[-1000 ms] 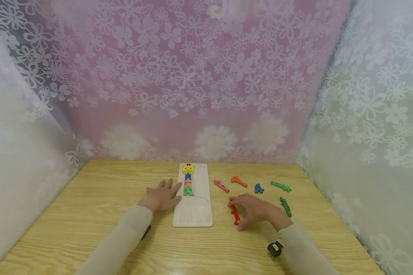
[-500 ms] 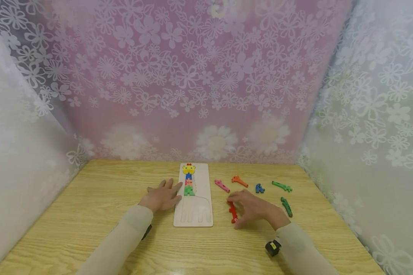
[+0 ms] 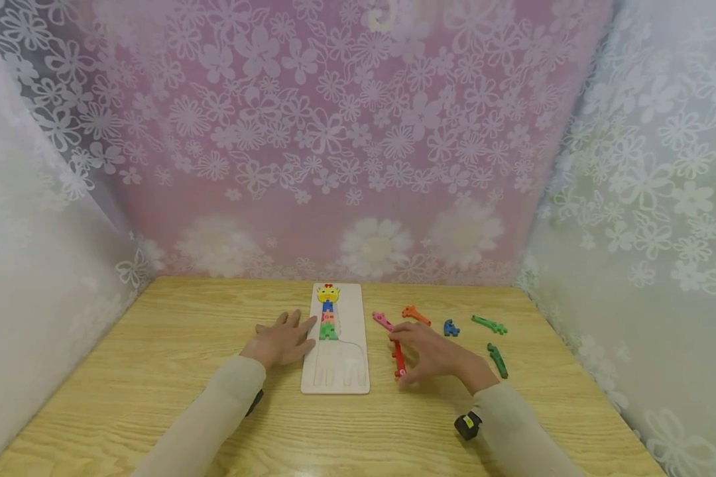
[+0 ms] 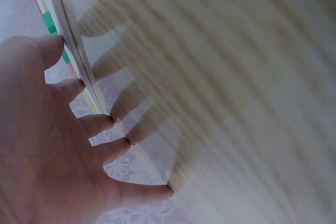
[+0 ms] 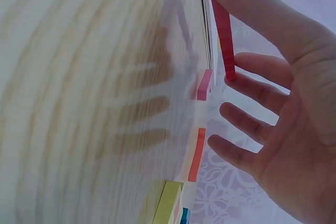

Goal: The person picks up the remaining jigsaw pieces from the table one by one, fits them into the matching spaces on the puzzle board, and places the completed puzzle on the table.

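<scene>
My right hand holds a long red puzzle piece by its ends, thumb at the near end and fingers at the far end. In the right wrist view, that red piece hangs above the tabletop. To its left lies the pale puzzle board, with a giraffe's yellow head and blue, pink and green neck pieces set in it. The body and leg recesses lower down are bare. My left hand lies spread, its fingertips and thumb at the board's left edge.
Beyond and right of my right hand lie loose pieces: a pink one, an orange one, a small blue one, a light green one and a dark green one. Flowered curtains enclose the wooden table.
My right hand has shifted a little left, toward the board, carrying the red puzzle piece, which has turned slightly. The left hand stays where it was.
</scene>
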### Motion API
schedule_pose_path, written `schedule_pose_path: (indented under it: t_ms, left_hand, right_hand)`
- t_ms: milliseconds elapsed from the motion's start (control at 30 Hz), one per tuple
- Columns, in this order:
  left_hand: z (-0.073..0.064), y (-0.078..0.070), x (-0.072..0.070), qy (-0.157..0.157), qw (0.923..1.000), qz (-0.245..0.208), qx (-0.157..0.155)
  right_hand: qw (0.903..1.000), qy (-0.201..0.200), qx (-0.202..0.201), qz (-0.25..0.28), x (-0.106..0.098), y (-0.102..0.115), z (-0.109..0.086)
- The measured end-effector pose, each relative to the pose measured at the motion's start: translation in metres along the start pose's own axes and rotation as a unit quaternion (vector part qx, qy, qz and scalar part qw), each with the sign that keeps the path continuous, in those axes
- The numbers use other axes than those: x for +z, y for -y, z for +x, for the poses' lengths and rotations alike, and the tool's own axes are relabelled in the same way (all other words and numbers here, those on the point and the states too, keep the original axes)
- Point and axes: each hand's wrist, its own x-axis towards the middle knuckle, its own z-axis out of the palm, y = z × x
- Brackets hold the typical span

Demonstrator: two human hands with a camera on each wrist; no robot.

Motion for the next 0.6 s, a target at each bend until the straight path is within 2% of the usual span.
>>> schedule_pose_path:
  t_ms: [300,600]
  left_hand:
    - [-0.004,-0.003,-0.002,0.001,1.0000,-0.008,-0.005]
    - [-0.005,-0.005,-0.007,0.007,0.9999,-0.009,-0.011]
  right_hand:
    - [0.9996,-0.012,0.015,0.020,0.000,0.003,0.008]
    - [0.9997,-0.011,0.012,0.020,-0.001,0.008,0.024]
